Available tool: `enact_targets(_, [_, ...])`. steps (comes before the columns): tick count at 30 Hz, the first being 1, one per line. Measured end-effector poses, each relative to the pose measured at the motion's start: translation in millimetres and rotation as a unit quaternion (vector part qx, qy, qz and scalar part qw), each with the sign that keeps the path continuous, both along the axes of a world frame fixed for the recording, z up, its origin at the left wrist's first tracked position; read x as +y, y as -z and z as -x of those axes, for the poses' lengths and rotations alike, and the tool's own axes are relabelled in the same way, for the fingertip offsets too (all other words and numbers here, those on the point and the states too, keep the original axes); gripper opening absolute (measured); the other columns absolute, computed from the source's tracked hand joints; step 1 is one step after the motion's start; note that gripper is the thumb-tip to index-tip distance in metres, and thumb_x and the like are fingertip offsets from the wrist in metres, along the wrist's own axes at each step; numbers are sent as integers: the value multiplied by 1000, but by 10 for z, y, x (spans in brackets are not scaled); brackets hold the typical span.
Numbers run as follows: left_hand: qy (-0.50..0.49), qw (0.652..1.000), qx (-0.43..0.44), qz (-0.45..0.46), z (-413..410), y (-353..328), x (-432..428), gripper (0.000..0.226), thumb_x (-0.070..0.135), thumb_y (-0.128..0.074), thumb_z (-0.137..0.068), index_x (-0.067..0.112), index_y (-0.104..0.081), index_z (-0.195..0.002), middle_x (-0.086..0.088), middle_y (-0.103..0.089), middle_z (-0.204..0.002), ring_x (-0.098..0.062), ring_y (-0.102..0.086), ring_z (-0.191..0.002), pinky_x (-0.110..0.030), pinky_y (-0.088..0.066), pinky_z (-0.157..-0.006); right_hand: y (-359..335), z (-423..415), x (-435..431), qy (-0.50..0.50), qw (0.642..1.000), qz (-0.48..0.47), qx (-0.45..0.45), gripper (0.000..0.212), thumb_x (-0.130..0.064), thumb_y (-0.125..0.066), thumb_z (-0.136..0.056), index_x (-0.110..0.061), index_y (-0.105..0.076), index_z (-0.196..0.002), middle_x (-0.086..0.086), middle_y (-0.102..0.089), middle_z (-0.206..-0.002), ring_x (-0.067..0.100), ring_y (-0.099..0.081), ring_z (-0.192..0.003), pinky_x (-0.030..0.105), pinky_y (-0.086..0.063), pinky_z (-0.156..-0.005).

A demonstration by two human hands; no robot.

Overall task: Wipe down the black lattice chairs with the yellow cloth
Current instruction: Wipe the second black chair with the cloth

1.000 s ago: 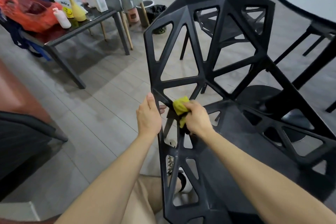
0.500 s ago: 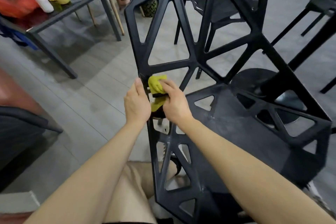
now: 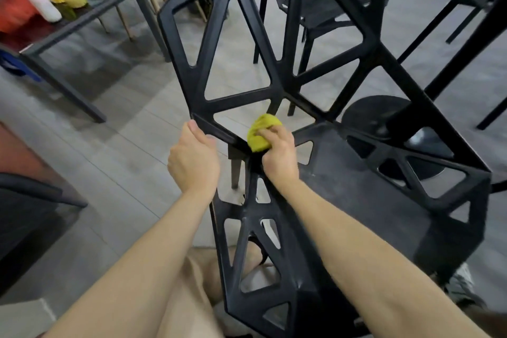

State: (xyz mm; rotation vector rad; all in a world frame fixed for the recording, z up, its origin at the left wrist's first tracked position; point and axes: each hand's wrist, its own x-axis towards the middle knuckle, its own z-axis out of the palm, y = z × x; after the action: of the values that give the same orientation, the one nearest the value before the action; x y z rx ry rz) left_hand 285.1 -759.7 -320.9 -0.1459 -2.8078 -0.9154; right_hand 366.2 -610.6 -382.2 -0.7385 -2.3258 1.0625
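sliding the yellow cloth (image 3: 260, 136) rightward, away from the left hand (image 3: 193, 162), along a low strut of the black lattice chair (image 3: 356, 200) toward the seat joint; pinching it in the curled right hand (image 3: 279, 156); still gripping the frame with the left.

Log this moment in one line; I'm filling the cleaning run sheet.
left hand: grips black lattice chair edge | right hand: holds yellow cloth against chair joint | phase: wiping
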Motion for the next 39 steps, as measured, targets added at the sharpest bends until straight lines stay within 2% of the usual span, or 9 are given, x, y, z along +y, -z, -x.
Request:
enact_targets(4, [8, 1000, 19, -3, -68, -20, 15, 40, 37, -22, -118, 23, -52, -97, 3, -81, -91, -35, -66, -82, -46, -55, -80, -562, -13, 382, -12, 997, 81, -4, 38, 15, -51, -83, -4, -80, -99, 8, -68, -98, -10, -62, -74, 17, -50, -70])
enact_targets(7, [7, 1000, 24, -7, -67, -15, 15, 41, 36, -20, -119, 25, -50, -93, 6, -81, -92, -33, -65, -84, -43, -52, -81, -625, 159, 558, 143, 987, 50, 62, 61, 14, -45, -79, -16, -75, -122, -5, -62, -124, 10, -59, -111, 11, -40, -87])
enact_targets(13, [-8, 1000, 22, 11, 5, 18, 27, 38, 37, -30, -116, 16, -61, -114, -14, -76, -102, -46, -64, -96, -46, -42, -76, -438, -196, 562, -97, 986, 40, -127, 58, 11, -45, -80, -21, -83, -109, -3, -75, -121, 19, -65, -111, 25, -51, -93])
enact_targets(19, [126, 969, 209, 36, -333, -179, 53, 45, 19, -55, -94, 14, -55, -139, -11, -56, -130, -35, -53, -122, -51, -42, -106, -1129, -978, 669, -87, 980, 177, -34, 53, 10, -50, -82, -25, -70, -117, -4, -75, -115, 14, -68, -114, 38, -54, -105])
enact_targets(22, [323, 927, -58, -181, -794, -196, 403, 56, 35, -59, -89, 11, -61, -139, -4, -67, -132, -28, -61, -126, -49, -46, -114, -1188, -1570, 679, -101, 946, 307, 14, 39, 6, -63, -85, -15, -71, -116, 13, -75, -117, 24, -71, -112, 46, -56, -102])
enact_targets(26, [334, 669, -521, -411, -1399, -284, 899, 49, 37, -51, -96, 7, -69, -130, -11, -73, -117, -27, -70, -107, -43, -56, -95, -1102, -2216, 823, -9, 910, 408, 76, 32, 5, -61, -94, -13, -73, -118, 12, -78, -116, 32, -73, -114, 44, -58, -100])
enact_targets(31, [350, 794, -445, -222, -1894, -211, 1400, 13, 25, -61, -106, 19, -71, -112, -3, -73, -96, -21, -70, -83, -40, -60, -74, -873, -2957, 1066, 75, 901, 426, 2, 33, -30, -81, -93, -12, -71, -119, 3, -80, -110, 26, -76, -109, 49, -58, -103])
enact_targets(36, [429, 791, -415, -135, -2125, -244, 1830, 19, 26, -56, -112, 16, -71, -117, 17, -67, -71, -2, -62, -68, -33, -57, -71, -896, -3305, 1284, 54, 921, 383, -48, 52, -33, -97, -74, -22, -72, -118, -6, -80, -110, 14, -77, -103, 44, -60, -98])
enact_targets(39, [440, 781, -414, -160, -2073, -348, 2166, 18, 23, -55, -112, 21, -73, -115, -8, -78, -113, -17, -71, -100, -44, -62, -90, -1099, -3228, 1590, 116, 969, 209, -68, 37, -25, -89, -80, -27, -69, -111, -9, -78, -101, 10, -74, -95, 44, -62, -89])
